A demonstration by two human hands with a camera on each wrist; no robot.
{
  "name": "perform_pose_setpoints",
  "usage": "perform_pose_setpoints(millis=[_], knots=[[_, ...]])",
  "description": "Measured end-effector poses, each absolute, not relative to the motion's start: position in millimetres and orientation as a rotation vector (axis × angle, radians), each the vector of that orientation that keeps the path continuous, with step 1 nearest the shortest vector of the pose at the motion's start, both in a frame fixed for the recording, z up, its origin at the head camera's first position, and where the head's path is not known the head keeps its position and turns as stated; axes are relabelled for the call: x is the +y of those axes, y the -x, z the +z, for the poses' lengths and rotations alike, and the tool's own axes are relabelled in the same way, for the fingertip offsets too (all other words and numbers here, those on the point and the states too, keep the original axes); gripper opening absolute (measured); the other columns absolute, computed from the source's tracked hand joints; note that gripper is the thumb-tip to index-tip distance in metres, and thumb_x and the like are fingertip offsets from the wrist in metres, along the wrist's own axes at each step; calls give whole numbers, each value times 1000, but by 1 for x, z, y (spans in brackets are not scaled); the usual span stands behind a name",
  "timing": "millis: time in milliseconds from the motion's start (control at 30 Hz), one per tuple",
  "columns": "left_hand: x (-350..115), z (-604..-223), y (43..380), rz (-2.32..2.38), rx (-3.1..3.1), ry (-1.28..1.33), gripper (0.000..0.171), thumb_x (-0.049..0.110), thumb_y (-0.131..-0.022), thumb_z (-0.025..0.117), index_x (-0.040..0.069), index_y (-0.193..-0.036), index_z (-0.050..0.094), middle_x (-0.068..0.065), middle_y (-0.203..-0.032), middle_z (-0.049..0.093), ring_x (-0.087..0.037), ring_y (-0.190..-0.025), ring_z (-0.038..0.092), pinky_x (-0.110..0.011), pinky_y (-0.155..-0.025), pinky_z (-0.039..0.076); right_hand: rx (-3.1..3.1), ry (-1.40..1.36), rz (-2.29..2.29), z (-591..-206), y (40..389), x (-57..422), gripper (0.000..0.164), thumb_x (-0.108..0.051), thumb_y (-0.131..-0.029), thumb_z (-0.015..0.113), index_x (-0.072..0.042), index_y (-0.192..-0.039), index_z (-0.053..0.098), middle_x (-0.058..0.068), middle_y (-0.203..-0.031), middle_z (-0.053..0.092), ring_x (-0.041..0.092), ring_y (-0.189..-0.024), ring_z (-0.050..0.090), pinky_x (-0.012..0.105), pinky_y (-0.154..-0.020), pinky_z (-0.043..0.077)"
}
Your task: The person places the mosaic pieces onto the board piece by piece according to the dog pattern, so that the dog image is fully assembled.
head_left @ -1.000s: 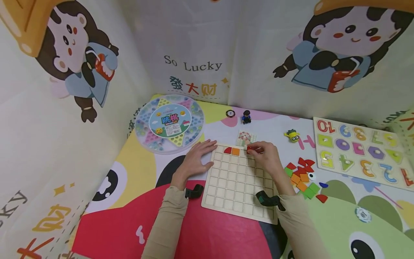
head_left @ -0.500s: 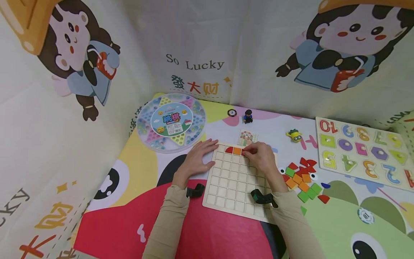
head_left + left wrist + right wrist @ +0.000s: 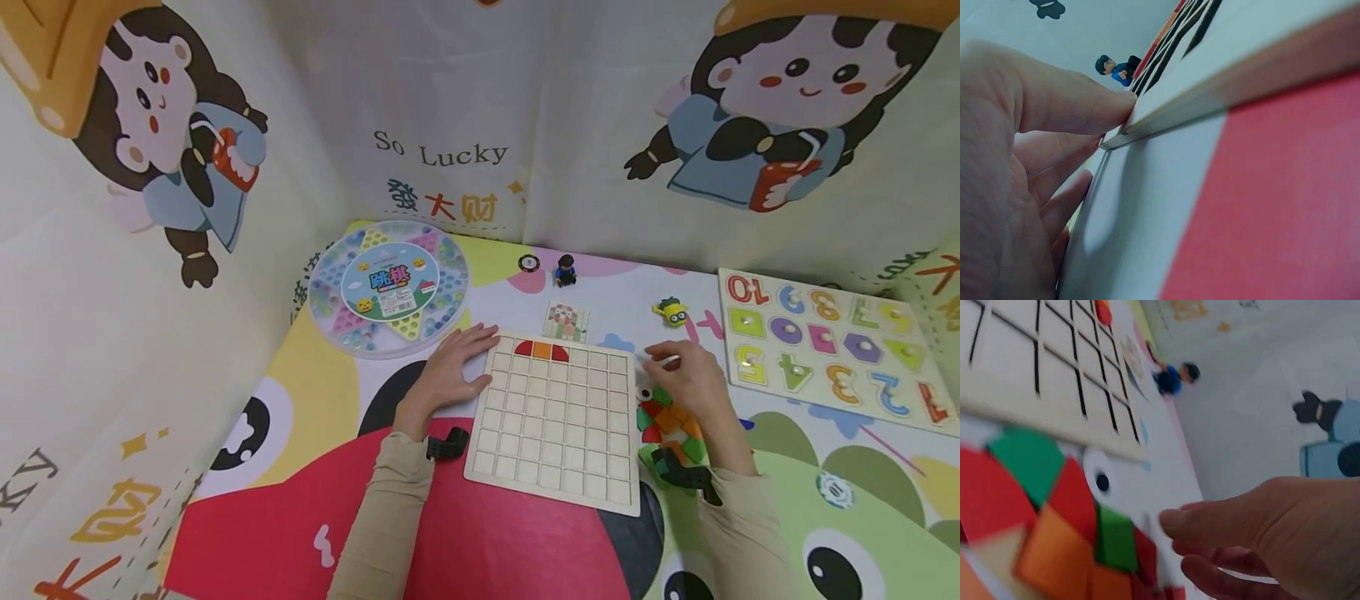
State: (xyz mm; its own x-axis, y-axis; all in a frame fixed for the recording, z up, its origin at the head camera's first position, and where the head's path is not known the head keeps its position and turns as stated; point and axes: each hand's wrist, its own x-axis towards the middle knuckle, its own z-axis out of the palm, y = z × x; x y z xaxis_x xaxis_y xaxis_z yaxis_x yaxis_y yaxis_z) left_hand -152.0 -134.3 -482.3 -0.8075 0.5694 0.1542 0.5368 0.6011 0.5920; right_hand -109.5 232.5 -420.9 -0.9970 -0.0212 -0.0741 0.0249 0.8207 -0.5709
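My left hand (image 3: 448,379) rests at the upper left edge of a pale wooden grid board (image 3: 551,417), thumb and fingertips touching the edge, as the left wrist view shows too. In the top row lie a red quarter-round piece (image 3: 523,348), an orange square piece (image 3: 542,351) and another red quarter-round piece (image 3: 560,353), side by side. My right hand (image 3: 693,379) hovers over the loose pieces right of the board, fingers loosely bent, no piece visible between them. Beneath it lie a green piece (image 3: 1116,537), orange squares, red pieces and a round eye piece (image 3: 1100,478).
A round Chinese checkers box (image 3: 390,283) lies at the back left. Behind the board are a small patterned card (image 3: 567,322), a dark chip (image 3: 528,263) and a toy figure (image 3: 566,271). A yellow toy (image 3: 671,312) and a number puzzle board (image 3: 817,329) stand right.
My right hand has set a red quarter-round piece beside the orange square, let go, and moved right to the loose pieces. My left hand has stayed at the board's edge.
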Motion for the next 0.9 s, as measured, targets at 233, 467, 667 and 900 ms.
perform_pose_setpoints(millis=[233, 467, 667, 900], knots=[[-138, -481, 151, 989, 2806, -973, 61, 23, -87, 62, 6, -144, 51, -6, -154, 41, -26, -146, 29, -47, -121, 15, 2853, 106, -749, -425, 101, 267, 32, -8, -89, 70, 5, -118, 68, 20, -101, 60, 33, -87, 55, 37, -69, 46], [-139, -484, 152, 904, 2772, -1069, 69, 32, -87, 61, 5, -148, 45, -8, -157, 36, -28, -148, 25, -50, -120, 13, 2874, 149, -774, -435, 98, 273, 28, -4, -90, 69, 4, -116, 69, 19, -101, 57, 34, -89, 53, 40, -72, 47], [-140, -488, 153, 838, 2765, -1113, 74, 39, -88, 57, 6, -151, 39, -8, -160, 30, -28, -149, 20, -49, -121, 11, 2873, 96, -824, -434, 98, 275, 23, -7, -89, 70, 3, -109, 66, 19, -97, 61, 34, -86, 54, 40, -72, 48], [-142, -486, 153, 856, 2769, -1128, 72, 37, -87, 58, 4, -150, 42, -9, -159, 33, -30, -148, 22, -51, -120, 12, 2980, 58, -1105, -425, 98, 243, 13, -11, -90, 71, 0, -95, 64, 19, -92, 66, 32, -82, 60, 16, -59, 48]])
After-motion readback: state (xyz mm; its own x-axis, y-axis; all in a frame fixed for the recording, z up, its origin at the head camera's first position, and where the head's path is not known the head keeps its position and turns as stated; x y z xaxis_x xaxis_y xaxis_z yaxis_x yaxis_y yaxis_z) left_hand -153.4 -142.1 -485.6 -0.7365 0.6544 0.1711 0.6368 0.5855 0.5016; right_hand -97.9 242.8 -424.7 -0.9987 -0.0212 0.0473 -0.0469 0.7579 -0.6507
